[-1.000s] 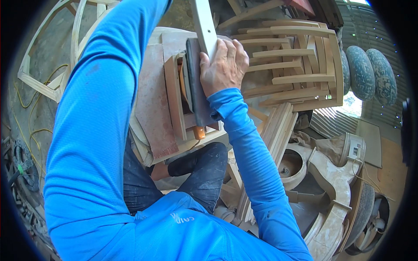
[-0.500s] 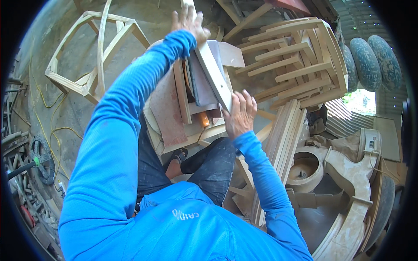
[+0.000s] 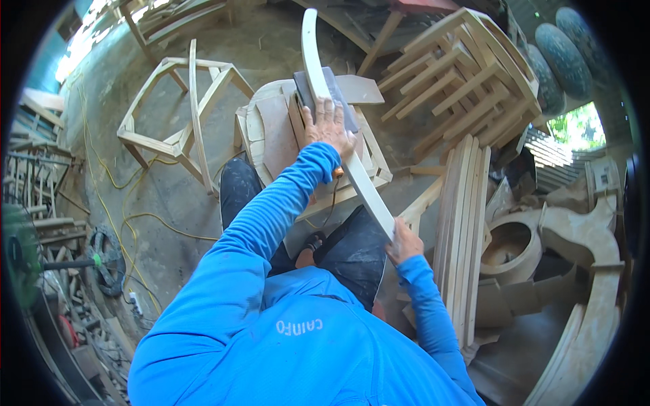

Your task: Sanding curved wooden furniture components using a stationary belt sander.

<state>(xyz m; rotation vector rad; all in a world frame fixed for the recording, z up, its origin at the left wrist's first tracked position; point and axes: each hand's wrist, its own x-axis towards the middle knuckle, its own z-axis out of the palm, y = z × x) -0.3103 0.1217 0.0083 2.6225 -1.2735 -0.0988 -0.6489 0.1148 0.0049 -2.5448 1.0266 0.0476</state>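
Note:
A pale, gently curved wooden strip (image 3: 367, 193) runs from the upper middle down toward my right thigh. My left hand (image 3: 330, 128) lies over its middle, fingers stretched along the wood and thumb at the side. Around the lower end, my right hand (image 3: 405, 241) is closed. Under the strip's upper half lies a dark grey flat board (image 3: 347, 116); whether they touch cannot be told. The board rests on a low wooden stand (image 3: 261, 111) with several flat pieces on it. An orange handle or cylinder (image 3: 337, 173) shows partly beside the strip.
An angular wooden frame (image 3: 150, 141) stands at the left, near a yellow cord (image 3: 101, 162). Slatted frames (image 3: 467, 74) are stacked at the far right. Long wooden bars (image 3: 462, 237) lean beside my right arm, next to a beige machine (image 3: 596, 237). Scrap wood lies far left.
Both hands have come nearer my body and slightly right, bringing the curved strip along. More of the strip's upper end now shows. The head view has shifted too.

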